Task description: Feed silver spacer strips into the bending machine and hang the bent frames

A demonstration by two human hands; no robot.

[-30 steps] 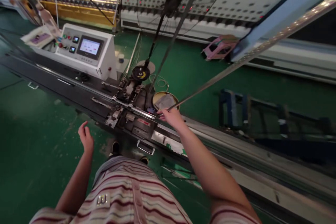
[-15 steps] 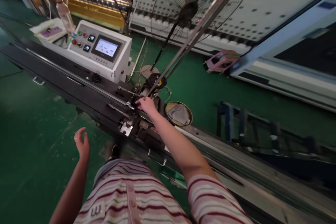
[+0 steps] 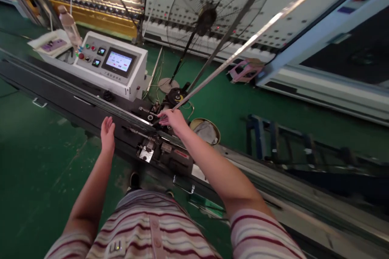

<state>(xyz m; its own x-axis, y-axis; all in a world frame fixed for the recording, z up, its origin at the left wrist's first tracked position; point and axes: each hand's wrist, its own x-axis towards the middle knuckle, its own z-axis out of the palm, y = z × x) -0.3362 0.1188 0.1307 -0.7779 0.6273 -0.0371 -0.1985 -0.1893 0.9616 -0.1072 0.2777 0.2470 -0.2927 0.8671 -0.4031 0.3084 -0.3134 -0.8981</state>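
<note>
My right hand (image 3: pixel 174 120) is over the machine's middle, its fingers bent together at the lower end of a long, shiny metal strip (image 3: pixel 243 47). The strip slants up and away to the upper right, and the fingertips partly hide its end. Just below the hand is a cluster of metal fittings with a bright plate (image 3: pixel 146 153). My left hand (image 3: pixel 107 133) hovers at the near edge of the long black machine bed (image 3: pixel 63 95), fingers stretched out and holding nothing. A thin rail (image 3: pixel 121 110) runs along the bed towards the right hand.
Behind the bed stands a white control box (image 3: pixel 138 75) with a lit screen; a bottle (image 3: pixel 69 26) and tray (image 3: pixel 39 44) are at its left. Further back are a large fan (image 3: pixel 208 18) and a pink stool (image 3: pixel 246 71). A round tub (image 3: pixel 197 122) holds grey cloth.
My left hand has risen and moved right, to the bed's edge. My right hand has shifted slightly right. The bright strip has swung down and apart from the darker bar beside it.
</note>
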